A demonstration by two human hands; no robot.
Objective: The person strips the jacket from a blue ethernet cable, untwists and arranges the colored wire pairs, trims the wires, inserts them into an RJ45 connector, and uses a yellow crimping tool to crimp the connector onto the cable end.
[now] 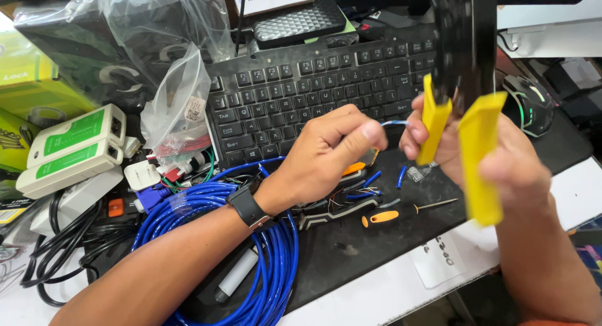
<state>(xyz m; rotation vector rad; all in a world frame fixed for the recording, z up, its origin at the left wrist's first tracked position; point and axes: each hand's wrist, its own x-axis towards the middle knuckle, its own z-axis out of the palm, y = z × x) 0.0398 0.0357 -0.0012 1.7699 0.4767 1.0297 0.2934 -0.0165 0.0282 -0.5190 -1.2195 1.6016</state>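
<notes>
Left hand (329, 147): pinching thin wire ends (394, 122), wrist in black watch (246, 205).
Right hand (495, 160): gripping yellow-handled crimping tool (467, 81), upright.
Blue cable coil (251, 251): near mat's left edge.
Screwdriver (401, 213): flat, below hands.
Keyboard (313, 91): along far edge.

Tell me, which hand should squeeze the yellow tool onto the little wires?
Probably the right hand: it already grips the yellow-handled crimping tool. The left hand pinches the thin wire end of the blue cable near the tool, so it is busy.

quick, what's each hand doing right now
Left hand: closed, pinching the thin wire ends.
Right hand: closed around the yellow-handled crimping tool.
</notes>
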